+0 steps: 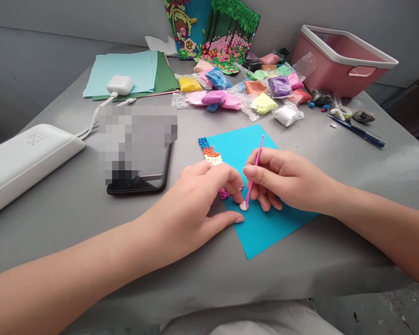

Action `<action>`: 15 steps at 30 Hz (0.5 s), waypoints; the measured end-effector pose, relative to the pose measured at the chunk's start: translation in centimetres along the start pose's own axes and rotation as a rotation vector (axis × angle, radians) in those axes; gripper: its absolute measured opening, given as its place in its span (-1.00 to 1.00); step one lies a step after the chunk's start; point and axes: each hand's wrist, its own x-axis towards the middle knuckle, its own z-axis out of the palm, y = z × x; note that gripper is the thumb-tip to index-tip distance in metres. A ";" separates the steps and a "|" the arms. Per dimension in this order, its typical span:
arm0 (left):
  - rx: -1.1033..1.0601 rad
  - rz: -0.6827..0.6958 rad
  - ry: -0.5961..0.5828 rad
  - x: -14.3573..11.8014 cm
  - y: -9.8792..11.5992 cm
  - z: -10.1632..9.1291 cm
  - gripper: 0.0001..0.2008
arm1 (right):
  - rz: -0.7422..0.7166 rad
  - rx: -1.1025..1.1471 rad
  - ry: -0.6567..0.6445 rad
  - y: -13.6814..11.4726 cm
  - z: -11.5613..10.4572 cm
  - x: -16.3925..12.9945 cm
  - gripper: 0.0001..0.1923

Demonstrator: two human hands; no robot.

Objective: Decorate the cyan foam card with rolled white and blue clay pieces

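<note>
My right hand [286, 179] pinches a thin pink clay-modelling stick [254, 170], its lower end pressed on a small white lump of clay [243, 206]. That lump lies on a bright blue sheet of card [265, 237]. My left hand [209, 195] rests over the card's left edge, thumb apart from the bent fingers, fingertips close beside the lump. Whether they touch it I cannot tell. Along the card's left side run small clay rings in blue, orange [211, 152], pale yellow and magenta [224, 193]; my left hand hides part of this strip.
Bagged coloured clay [216, 79] lies in a heap behind the card. Further round are a pink basket [338, 58], a decorated clay picture [226, 32], card sheets [122, 67], a phone [139, 153], a white power bank [31, 158] with a cable, and a blue pen-like tool [359, 132].
</note>
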 end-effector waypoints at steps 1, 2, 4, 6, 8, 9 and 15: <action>0.004 0.000 -0.001 0.0 0.0 0.0 -0.86 | 0.001 -0.006 0.007 0.0 0.0 0.0 -0.74; 0.006 -0.002 -0.001 0.0 0.0 0.0 -0.86 | 0.003 -0.013 0.021 0.0 0.0 0.0 -0.74; 0.008 -0.008 -0.003 0.0 0.0 0.0 -0.85 | 0.003 -0.012 0.043 0.0 0.0 0.0 -0.74; 0.006 -0.013 -0.004 0.0 0.1 -0.1 -0.85 | 0.004 0.002 0.021 0.0 0.1 0.0 -0.74; 0.009 -0.016 -0.004 0.0 0.1 -0.1 -0.85 | 0.005 0.003 -0.005 0.0 0.1 0.0 -0.73; 0.011 -0.017 -0.004 0.0 0.2 -0.1 -0.85 | 0.003 -0.002 -0.001 0.0 0.2 0.0 -0.73; 0.012 -0.019 -0.010 0.0 0.1 -0.1 -0.84 | -0.023 0.007 0.017 0.0 0.3 -0.1 -0.74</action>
